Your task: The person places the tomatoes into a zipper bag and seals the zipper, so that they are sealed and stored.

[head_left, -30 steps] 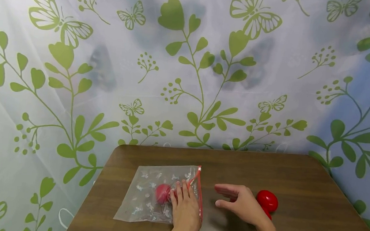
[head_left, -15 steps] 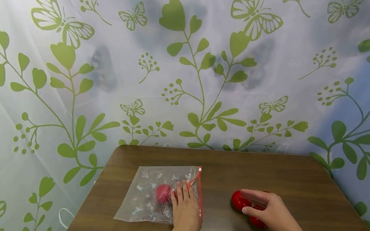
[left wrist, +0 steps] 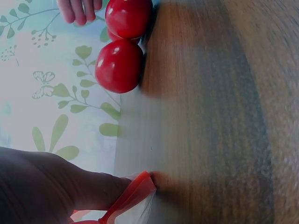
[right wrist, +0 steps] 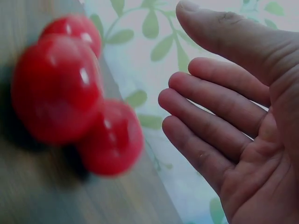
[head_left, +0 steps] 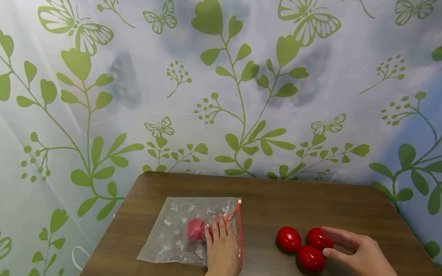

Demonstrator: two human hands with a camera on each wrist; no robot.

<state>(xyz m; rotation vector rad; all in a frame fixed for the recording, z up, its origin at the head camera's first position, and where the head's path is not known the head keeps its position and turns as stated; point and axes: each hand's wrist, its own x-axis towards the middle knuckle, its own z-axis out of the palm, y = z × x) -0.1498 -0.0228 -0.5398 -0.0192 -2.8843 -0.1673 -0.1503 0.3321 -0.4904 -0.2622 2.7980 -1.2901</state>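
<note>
My left hand (head_left: 222, 253) lies over a clear zip bag (head_left: 174, 221), fingers spread near its red-edged mouth. Inside the bag, beside the fingertips, a red round tomato (head_left: 196, 230) shows through the printed plastic; part of it is covered by the hand. My right hand (head_left: 362, 257) hovers at the right with thumb and fingers apart, nothing between them. Just left of it sit three glossy red tomatoes: one on the left (head_left: 289, 239), one in front (head_left: 311, 258) and one behind (head_left: 319, 238), whose edge the right fingertips overlap in the head view.
A brown wooden table (head_left: 271, 199) with rounded far corners carries everything. Behind it hangs a pale curtain (head_left: 233, 86) with green leaves and butterflies. Wood surface lies between the bag and the tomatoes.
My right hand has moved right, from near the bag's mouth past the tomatoes, uncovering the left tomato and then the others. The left hand and bag have stayed in place.
</note>
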